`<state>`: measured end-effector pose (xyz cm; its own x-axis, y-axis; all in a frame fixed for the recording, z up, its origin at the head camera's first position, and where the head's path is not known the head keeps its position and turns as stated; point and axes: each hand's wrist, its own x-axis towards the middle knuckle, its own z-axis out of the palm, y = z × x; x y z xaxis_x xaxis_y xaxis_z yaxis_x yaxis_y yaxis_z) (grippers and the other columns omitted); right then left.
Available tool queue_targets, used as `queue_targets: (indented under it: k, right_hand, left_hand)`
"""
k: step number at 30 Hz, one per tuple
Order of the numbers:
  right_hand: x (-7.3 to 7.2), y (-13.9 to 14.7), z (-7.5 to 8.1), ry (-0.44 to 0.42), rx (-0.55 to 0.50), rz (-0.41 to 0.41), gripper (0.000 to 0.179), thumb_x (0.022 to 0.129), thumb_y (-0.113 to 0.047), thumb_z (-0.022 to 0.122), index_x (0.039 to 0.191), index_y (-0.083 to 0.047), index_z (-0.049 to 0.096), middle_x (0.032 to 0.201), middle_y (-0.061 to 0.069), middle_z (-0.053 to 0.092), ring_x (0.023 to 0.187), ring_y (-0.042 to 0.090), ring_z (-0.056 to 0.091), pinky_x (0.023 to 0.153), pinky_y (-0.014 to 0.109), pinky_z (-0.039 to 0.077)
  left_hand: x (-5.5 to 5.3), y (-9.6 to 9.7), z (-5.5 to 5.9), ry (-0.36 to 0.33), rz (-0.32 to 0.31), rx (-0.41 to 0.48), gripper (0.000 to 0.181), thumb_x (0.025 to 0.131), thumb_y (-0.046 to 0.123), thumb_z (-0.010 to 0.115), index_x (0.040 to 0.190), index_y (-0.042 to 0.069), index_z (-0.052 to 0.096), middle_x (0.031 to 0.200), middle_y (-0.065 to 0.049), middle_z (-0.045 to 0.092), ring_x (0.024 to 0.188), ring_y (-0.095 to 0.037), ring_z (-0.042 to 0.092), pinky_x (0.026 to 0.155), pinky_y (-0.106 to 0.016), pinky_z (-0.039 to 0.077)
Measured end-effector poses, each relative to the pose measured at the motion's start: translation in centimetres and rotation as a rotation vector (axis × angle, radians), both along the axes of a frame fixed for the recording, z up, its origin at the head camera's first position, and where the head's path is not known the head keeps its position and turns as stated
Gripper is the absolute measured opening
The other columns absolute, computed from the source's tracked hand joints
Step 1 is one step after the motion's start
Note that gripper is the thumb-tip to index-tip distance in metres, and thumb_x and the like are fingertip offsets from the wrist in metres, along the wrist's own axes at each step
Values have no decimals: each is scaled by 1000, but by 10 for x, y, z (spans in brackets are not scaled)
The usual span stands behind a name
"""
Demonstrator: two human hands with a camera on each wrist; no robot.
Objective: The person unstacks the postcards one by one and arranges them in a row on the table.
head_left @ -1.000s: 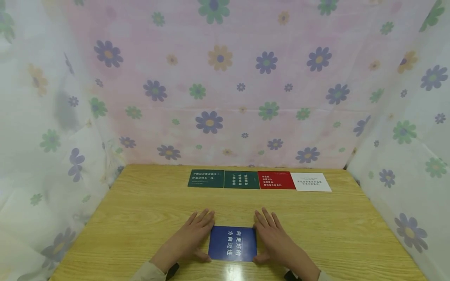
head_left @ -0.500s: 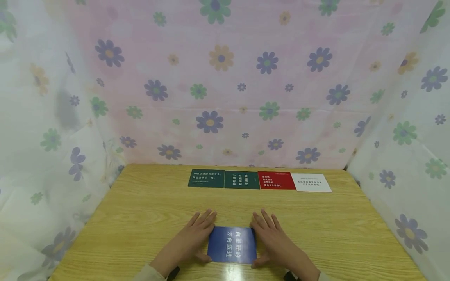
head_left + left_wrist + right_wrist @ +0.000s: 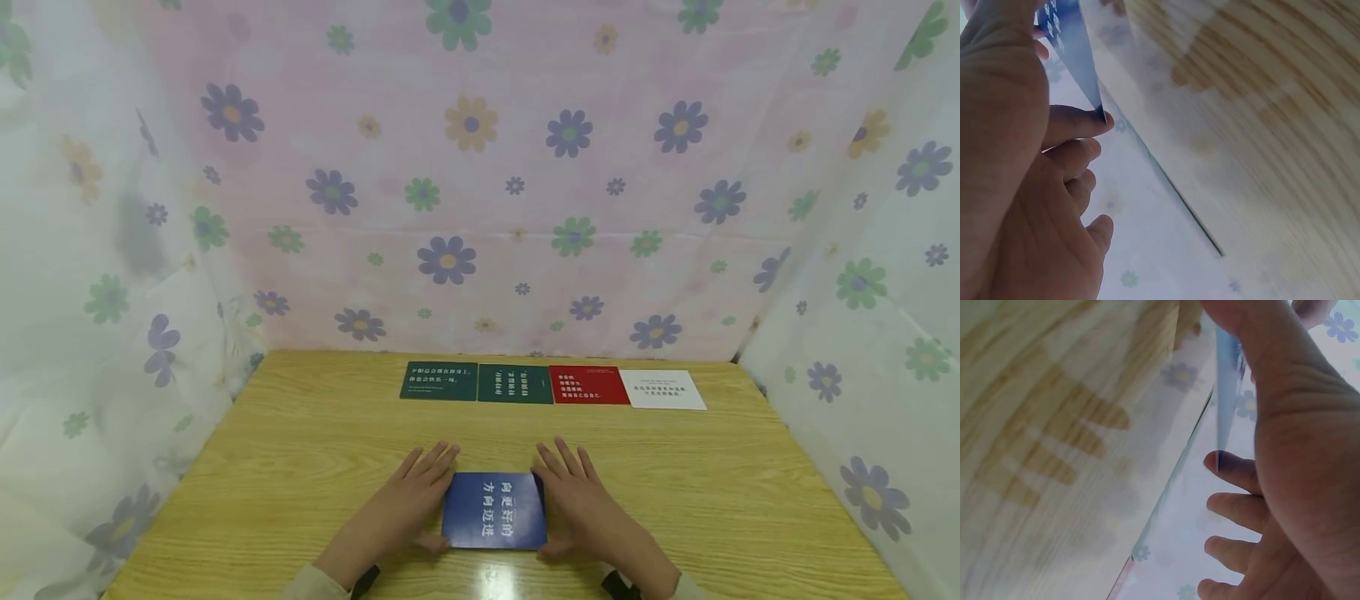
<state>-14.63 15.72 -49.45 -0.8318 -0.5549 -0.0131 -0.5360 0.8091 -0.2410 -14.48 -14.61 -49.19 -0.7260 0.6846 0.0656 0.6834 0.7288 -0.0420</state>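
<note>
Low in the head view, a blue card (image 3: 493, 521) with white lettering, turned sideways, is held between both hands. My left hand (image 3: 405, 508) grips its left side, thumb at the near corner and index finger at the far one. On the right side my right hand (image 3: 588, 508) holds it the same way. The left wrist view shows a corner of the blue card (image 3: 1082, 69) resting against the index fingertip, above the tabletop. From the right wrist the card (image 3: 1227, 394) appears nearly edge-on, meeting that index finger; the other fingers are spread.
Along the back of the wooden table (image 3: 315, 450) lie two dark green cards, one left (image 3: 438, 382) and one beside it (image 3: 516, 384), then a red card (image 3: 588, 385) and a white card (image 3: 666, 389). Flowered cloth (image 3: 480, 208) hangs behind and on both sides.
Since half a second ago, the blue card and both hands have shifted slightly up in the head view. The row of cards at the back stays put.
</note>
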Motion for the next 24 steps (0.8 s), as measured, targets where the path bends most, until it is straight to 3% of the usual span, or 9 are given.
queue_targets:
  k: [6,13,24]
  right_hand:
    - [-2,1,2,37,-48,13,110,59,-56,94,143,-2,51,159,21,39,151,48,25,120,69,20]
    - [-5,0,4,33,-131,28,109,62,-51,95,146,0,48,161,23,36,152,49,22,121,69,18]
    - [-16,-1,-1,-11,-336,19,104,60,-42,98,144,-5,50,161,21,38,151,47,25,120,68,22]
  left_hand:
    - [-3,-6,1,-82,26,62,111,64,62,87,146,-2,50,164,-18,34,153,-36,28,123,-54,27]
    - [-6,-14,3,-134,60,138,111,65,57,90,149,-2,46,163,-19,33,153,-39,26,123,-58,25]
    - [-13,-31,2,-336,58,382,110,69,38,93,152,-7,37,163,-26,28,152,-48,19,121,-66,19]
